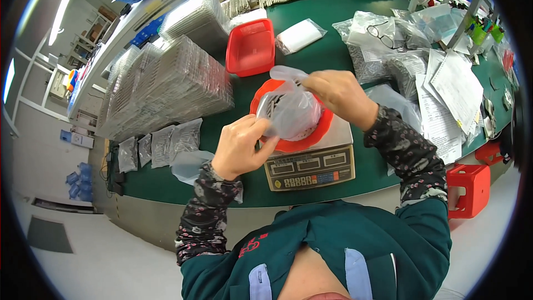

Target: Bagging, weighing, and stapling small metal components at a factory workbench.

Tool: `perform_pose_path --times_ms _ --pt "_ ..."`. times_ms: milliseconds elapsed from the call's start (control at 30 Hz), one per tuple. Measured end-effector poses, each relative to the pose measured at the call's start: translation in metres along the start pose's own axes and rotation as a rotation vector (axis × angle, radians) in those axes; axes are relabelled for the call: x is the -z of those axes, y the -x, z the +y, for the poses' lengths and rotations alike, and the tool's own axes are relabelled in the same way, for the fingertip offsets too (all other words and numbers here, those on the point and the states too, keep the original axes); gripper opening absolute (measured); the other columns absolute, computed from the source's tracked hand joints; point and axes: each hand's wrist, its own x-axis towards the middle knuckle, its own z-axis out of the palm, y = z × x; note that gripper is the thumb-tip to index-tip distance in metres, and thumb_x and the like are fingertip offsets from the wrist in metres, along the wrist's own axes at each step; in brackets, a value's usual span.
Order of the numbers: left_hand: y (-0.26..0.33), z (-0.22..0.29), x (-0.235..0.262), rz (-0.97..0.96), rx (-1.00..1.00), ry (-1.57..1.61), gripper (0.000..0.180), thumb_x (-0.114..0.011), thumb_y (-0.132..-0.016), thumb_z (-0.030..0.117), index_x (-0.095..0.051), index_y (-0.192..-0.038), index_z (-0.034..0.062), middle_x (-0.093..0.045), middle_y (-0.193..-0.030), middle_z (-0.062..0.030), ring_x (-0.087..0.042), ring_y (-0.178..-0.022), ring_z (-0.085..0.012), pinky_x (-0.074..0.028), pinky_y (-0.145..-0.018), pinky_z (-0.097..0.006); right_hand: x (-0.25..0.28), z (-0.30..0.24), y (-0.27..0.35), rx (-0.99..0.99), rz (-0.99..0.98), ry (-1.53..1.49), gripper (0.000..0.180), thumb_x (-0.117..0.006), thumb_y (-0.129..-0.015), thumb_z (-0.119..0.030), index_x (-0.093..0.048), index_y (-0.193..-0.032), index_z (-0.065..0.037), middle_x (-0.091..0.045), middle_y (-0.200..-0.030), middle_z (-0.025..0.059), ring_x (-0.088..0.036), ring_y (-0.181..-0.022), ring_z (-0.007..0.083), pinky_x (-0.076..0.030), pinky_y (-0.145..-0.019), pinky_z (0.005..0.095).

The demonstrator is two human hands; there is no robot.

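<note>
A translucent plastic bag (297,112) is stretched between my hands above a round orange-red basin (294,145). My left hand (241,145) pinches the bag's near left edge. On the far right side, my right hand (341,95) grips the upper edge with its fingers closed. Small dark metallic pieces show by the bag's mouth; their kind is hard to make out. Under the basin is a counting scale (311,168) with a keypad and display windows facing me. The basin's contents are mostly hidden by the bag.
Stacked clear plastic trays (172,80) rise at the left, with filled bags (169,143) before them. An empty red bin (251,47) and a white packet (301,36) lie beyond the basin. Bagged parts, glasses (380,34) and papers (452,86) cover the right; a red stool (469,189) stands beside the table.
</note>
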Motion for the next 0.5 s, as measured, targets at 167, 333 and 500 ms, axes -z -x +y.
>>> perform_pose_path --times_ms 167,333,500 --pt "-0.026 0.002 0.025 -0.294 -0.067 -0.156 0.041 -0.052 -0.062 0.006 -0.053 -0.103 0.0104 -0.053 -0.065 -0.0086 -0.054 -0.062 -0.0269 -0.043 -0.052 -0.037 0.017 0.004 0.008 0.074 -0.139 0.136 0.015 -0.056 -0.067 -0.004 -0.054 -0.082 -0.007 -0.056 -0.072 0.0057 -0.057 -0.063 0.023 -0.045 -0.052 0.0327" --pt "-0.055 -0.008 0.028 -0.395 -0.181 -0.506 0.038 -0.051 -0.067 0.004 -0.055 -0.104 0.0147 -0.049 -0.069 -0.0079 -0.055 -0.061 -0.0272 -0.045 -0.053 -0.038 0.025 -0.014 -0.026 0.029 -0.481 0.158 0.019 -0.056 -0.069 -0.007 -0.053 -0.087 -0.009 -0.055 -0.061 0.0079 -0.056 -0.057 0.0256 -0.043 -0.049 0.0361" --pt "-0.058 -0.025 0.043 -0.419 -0.094 -0.691 0.018 -0.055 -0.071 0.011 -0.06 -0.088 0.0108 -0.053 -0.074 -0.0079 -0.058 -0.067 -0.0266 -0.046 -0.058 -0.038 0.03 -0.014 -0.037 0.162 -0.511 0.252 0.004 -0.051 -0.069 -0.004 -0.051 -0.073 -0.005 -0.055 -0.06 0.0103 -0.058 -0.06 0.0272 -0.044 -0.05 0.0356"
